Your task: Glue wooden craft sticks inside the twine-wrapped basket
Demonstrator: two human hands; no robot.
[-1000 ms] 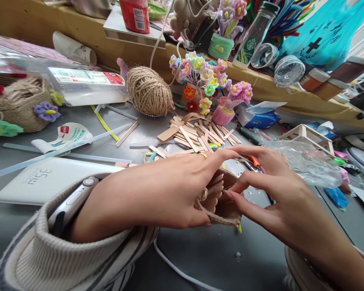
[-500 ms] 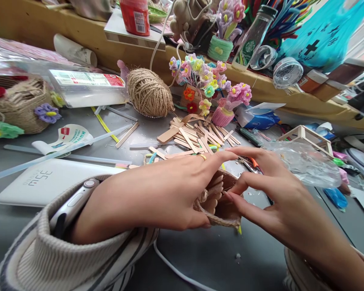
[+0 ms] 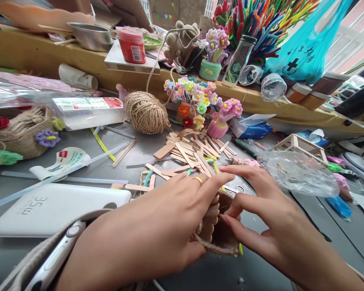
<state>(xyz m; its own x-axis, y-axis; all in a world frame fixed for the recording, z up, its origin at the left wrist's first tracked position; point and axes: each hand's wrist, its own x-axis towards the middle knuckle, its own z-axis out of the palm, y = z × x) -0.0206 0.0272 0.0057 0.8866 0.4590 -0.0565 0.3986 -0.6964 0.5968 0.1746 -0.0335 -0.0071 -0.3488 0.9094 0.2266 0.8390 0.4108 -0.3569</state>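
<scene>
A small twine-wrapped basket is tilted with its open mouth towards me, and its inside wall looks brown. My left hand, wearing a ring, is closed around its left side, thumb at the lower rim. Rounded ends of wooden craft sticks form a scalloped row inside the basket. My right hand reaches into the mouth from the right, with thumb and index finger pinched together by that row. Whatever lies between those fingertips is too small to make out. My hands hide much of the basket's outside.
Loose craft sticks lie in a pile beyond my hands. Behind them are a ball of twine and pipe-cleaner flowers. A white power bank lies left; scissors and crumpled clear plastic are right.
The view has tilted upward, so my hands and the basket appear lower and more of the back shelf shows. Both hands keep nearly the same hold, the right still pinching inside the basket.
</scene>
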